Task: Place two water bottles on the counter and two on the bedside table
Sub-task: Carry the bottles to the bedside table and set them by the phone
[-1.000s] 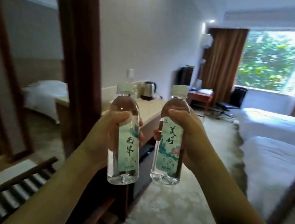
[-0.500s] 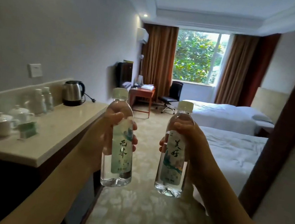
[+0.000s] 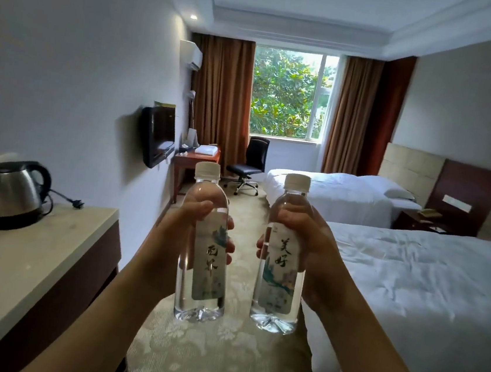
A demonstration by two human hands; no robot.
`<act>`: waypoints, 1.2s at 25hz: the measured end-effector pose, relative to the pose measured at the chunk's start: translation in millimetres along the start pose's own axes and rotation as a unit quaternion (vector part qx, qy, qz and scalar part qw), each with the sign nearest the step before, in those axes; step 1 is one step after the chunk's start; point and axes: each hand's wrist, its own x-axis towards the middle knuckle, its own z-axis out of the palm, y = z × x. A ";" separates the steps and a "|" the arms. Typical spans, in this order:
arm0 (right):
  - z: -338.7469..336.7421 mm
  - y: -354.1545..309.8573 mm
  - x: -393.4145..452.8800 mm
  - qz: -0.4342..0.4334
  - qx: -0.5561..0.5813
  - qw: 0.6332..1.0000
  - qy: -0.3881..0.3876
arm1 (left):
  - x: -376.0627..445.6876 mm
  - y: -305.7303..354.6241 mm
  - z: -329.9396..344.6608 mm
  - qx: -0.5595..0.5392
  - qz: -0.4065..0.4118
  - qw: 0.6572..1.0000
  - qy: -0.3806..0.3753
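Left hand (image 3: 177, 233) and right hand (image 3: 311, 242) each grip one upright bottle (image 3: 204, 248), (image 3: 282, 257) beside the table (image 3: 31, 259); neither placed yet, bedside table (image 3: 418, 219) beyond the near bed bare of bottles.

Two clear, white-capped, labelled water bottles, left bottle (image 3: 203, 251) and right bottle (image 3: 282, 259), upright, side by side, apart, mid-air.

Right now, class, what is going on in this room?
A person holds two capped water bottles upright, one in each hand: the left hand grips the left bottle and the right hand grips the right bottle. Neither is set down yet. The counter with a kettle lies to the left; the bedside table sits between the two beds, far right.
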 end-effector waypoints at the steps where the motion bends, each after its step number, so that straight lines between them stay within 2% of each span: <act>1: -6.8 9.9 27.2 0.001 -0.001 1.000 0.003 | 27.1 -7.5 -8.9 0.007 -0.002 1.000 0.006; 10: -84.7 100.6 324.3 -0.021 0.029 0.999 -0.018 | 302.9 -58.4 -86.1 0.055 0.006 0.997 0.057; 18: -95.9 197.9 569.5 0.010 -0.003 0.999 -0.037 | 514.2 -103.5 -190.1 0.133 0.057 0.979 0.142; 21: -91.5 250.9 655.1 0.019 -0.010 0.999 -0.027 | 604.7 -127.1 -247.8 0.124 0.036 0.979 0.161; 25: -88.6 296.5 787.0 0.015 -0.028 0.999 0.003 | 744.2 -132.3 -317.6 0.100 0.031 0.987 0.124; 30: -101.0 314.0 926.3 0.000 -0.023 0.999 0.035 | 894.7 -131.1 -361.3 0.093 0.034 0.992 0.079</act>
